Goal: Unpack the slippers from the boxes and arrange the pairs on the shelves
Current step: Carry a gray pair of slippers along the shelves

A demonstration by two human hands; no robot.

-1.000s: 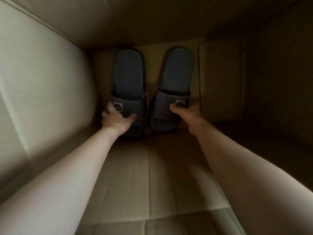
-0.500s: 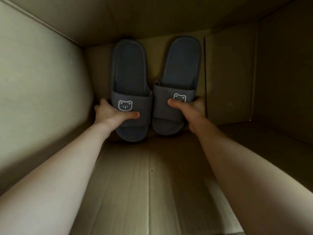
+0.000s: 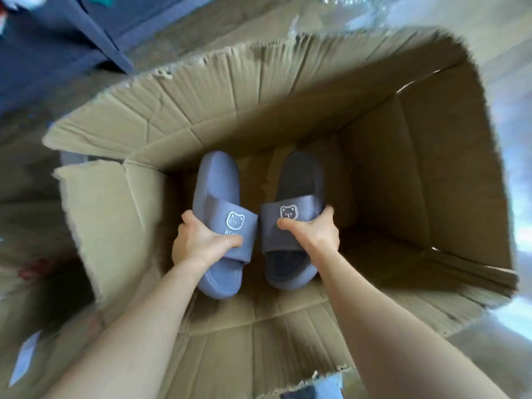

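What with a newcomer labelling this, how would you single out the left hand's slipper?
In the open cardboard box, two blue-grey slippers are held. The left slipper is gripped at its strap by the left hand. Unlike the right slipper, it looks lighter and shows lettering under its bear.

Two grey-blue slide slippers are counted, the left slipper [image 3: 216, 180] and the right slipper [image 3: 302, 174], which together make one pair. There is one open cardboard box [image 3: 259, 96]. Two bare hands show, the left hand [image 3: 198, 240] and the right hand [image 3: 313, 234]. Two white bear prints appear, the left bear print [image 3: 235, 220] and the right bear print [image 3: 288, 212], one per slipper
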